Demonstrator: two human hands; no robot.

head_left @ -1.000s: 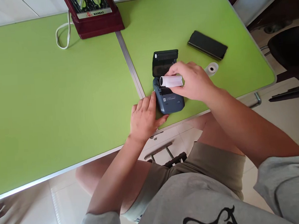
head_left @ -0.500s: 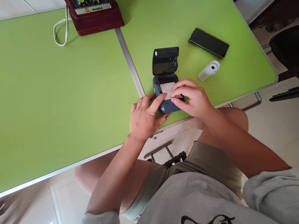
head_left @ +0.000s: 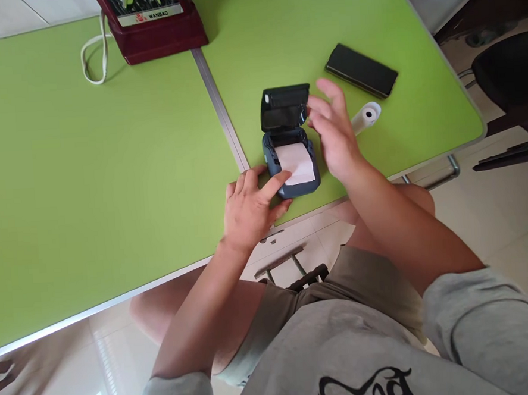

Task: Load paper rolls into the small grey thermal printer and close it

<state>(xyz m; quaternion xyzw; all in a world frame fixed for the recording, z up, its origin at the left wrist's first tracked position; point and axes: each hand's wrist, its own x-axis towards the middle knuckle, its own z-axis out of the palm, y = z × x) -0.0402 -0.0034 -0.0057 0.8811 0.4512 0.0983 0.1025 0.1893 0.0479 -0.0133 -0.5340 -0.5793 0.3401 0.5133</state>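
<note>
A small dark-blue thermal printer (head_left: 304, 189) stands on the green table with its black lid (head_left: 284, 108) swung up. White paper (head_left: 296, 163) lies in its bay, the loose end draped over the front edge. My left hand (head_left: 251, 210) grips the printer's near left corner between thumb and fingers, the index finger pressing on the paper. Beside the lid's right edge is my right hand (head_left: 335, 130), fingers apart and holding nothing; whether a fingertip touches the lid I cannot tell. Just right of that hand lies a white paper roll (head_left: 370, 115), partly covered by it.
A black phone (head_left: 362, 70) lies beyond the roll. At the back left stands a dark-red device marked WANBAO (head_left: 160, 38) with a white cord (head_left: 84, 59). A metal seam (head_left: 218, 108) crosses the green table (head_left: 111, 189). A black chair (head_left: 511, 81) stands to the right.
My right hand has left the paper and moved up and away to the lid's right edge, its fingers spreading. My left hand stays on the printer. The paper's end now shows fully.
</note>
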